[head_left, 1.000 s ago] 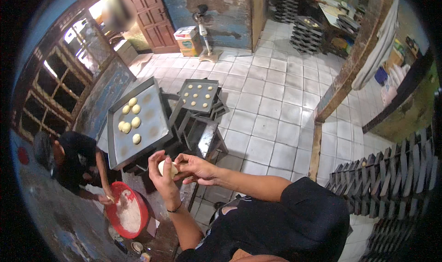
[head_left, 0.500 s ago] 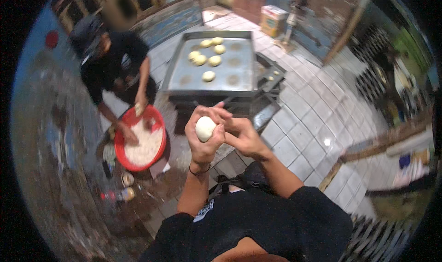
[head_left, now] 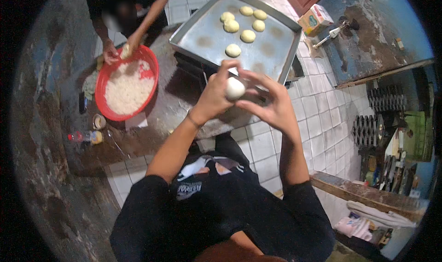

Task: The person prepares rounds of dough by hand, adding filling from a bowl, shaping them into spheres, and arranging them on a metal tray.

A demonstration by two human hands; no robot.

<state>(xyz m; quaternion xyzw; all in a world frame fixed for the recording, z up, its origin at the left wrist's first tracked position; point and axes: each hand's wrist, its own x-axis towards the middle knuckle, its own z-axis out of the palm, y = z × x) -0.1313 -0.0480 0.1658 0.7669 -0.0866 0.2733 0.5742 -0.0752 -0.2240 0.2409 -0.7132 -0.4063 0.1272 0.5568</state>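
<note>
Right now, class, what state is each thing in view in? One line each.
Smooth, pale round dough ball: held in the left hand
Right hand: open, curved beside that ball
Rectangular grey metal tray: partly covered
Seven yellowish dough rounds: resting on the tray
Round red plastic bowl: holding whitish crumbly material

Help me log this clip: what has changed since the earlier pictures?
The right hand has opened away from the left hand, its fingers spread beside the dough ball. A co-worker's hand has moved from inside the red bowl to its rim. The view has turned. Unchanged: the left hand's hold; seven balls on the tray.
</note>
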